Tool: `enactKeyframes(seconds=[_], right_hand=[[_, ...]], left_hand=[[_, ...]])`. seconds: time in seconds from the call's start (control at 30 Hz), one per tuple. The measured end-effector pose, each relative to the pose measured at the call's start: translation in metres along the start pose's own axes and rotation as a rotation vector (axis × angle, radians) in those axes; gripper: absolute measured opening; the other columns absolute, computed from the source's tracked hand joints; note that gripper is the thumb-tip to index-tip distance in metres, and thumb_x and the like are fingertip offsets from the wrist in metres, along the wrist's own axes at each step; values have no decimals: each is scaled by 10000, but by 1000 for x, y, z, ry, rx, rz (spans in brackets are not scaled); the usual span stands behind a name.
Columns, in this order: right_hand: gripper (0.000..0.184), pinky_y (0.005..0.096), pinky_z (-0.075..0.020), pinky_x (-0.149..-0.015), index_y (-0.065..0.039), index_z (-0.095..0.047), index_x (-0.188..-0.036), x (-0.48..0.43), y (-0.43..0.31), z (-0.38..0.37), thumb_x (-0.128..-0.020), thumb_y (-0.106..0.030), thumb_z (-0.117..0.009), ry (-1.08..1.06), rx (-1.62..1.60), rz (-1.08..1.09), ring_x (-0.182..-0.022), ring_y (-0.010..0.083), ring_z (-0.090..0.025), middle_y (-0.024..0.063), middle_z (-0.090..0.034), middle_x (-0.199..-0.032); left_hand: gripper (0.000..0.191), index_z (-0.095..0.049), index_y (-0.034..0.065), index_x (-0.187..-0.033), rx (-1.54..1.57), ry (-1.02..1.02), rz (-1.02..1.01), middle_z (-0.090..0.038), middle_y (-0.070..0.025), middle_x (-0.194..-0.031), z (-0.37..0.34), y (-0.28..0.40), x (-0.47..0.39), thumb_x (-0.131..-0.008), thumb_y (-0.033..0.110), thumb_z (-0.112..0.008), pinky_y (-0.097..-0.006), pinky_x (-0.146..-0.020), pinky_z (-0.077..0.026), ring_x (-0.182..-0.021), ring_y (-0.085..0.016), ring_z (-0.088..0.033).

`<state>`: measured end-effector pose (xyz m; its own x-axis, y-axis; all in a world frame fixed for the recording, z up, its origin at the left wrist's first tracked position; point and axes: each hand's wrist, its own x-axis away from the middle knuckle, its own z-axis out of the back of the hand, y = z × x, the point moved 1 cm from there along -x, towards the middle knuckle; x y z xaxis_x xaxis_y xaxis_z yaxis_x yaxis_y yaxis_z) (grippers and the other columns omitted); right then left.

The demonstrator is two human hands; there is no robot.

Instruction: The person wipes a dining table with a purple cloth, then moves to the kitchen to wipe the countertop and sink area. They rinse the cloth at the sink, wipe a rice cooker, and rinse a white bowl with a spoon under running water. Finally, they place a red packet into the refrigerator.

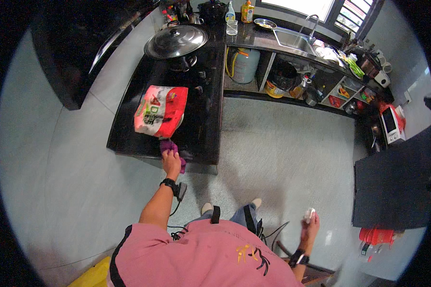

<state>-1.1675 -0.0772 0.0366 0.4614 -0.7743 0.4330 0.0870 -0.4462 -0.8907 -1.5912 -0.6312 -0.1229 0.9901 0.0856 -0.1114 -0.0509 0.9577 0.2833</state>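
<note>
My left hand (171,160) grips a purple cloth (169,145) at the front end of the black stone counter (203,143). Part of the cloth hangs down beside my fingers. Just beyond it lies a red and white plastic package (160,111) bearing writing, with the pale rim of something mostly hidden showing at its right side. Low on the right, away from the counter, my right hand (311,223) holds a small white crumpled item (309,214), perhaps tissue; blur hides its exact kind.
A wok with a domed metal lid (179,40) sits on the stove farther along the counter. Under the worktop stands a gas cylinder (247,66). A sink (295,40) lies at the back, a microwave oven (393,125) at right. Cables hang near my waist.
</note>
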Motion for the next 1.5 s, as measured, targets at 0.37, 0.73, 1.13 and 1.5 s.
enactKeyframes(seconds=[0.37,0.73,1.13,1.5], right_hand=[[272,246,-518,-640,-127,-640,-1177,-284,-84,-72,-997,-330,-614,-239,208,-97,-817,115,-650,-6,-683,-998],[364,234,-484,-568,-133,-620,-1176,-491,-97,-298,-998,-449,-585,-497,196,-259,-719,109,-591,-7,-669,-961],[335,287,-554,-594,-90,-608,-1119,-666,-122,-449,-983,-395,-621,-420,263,-331,-766,139,-652,43,-689,-957],[688,511,-555,-886,-118,-380,-1422,-943,-124,-627,-926,-502,-661,-506,266,-347,-1198,396,-586,157,-396,-1456]], left_hand=[[335,-617,-14,-1070,-16,36,282,-533,-240,-1200,-2,136,34,-954,298,-578,-539,-873,-501,-1009,-456,-599],[320,-678,20,-939,990,-600,666,-642,21,-875,11,265,-30,-995,323,-594,-297,-715,-469,-795,-94,-571],[389,-607,4,-992,823,-892,139,-568,-22,-819,-103,459,-252,-991,392,-595,-324,-714,-457,-796,-125,-514],[387,-538,-9,-1076,737,-190,555,-599,-147,-928,-83,516,-301,-1031,375,-535,-395,-833,-470,-884,-247,-574]])
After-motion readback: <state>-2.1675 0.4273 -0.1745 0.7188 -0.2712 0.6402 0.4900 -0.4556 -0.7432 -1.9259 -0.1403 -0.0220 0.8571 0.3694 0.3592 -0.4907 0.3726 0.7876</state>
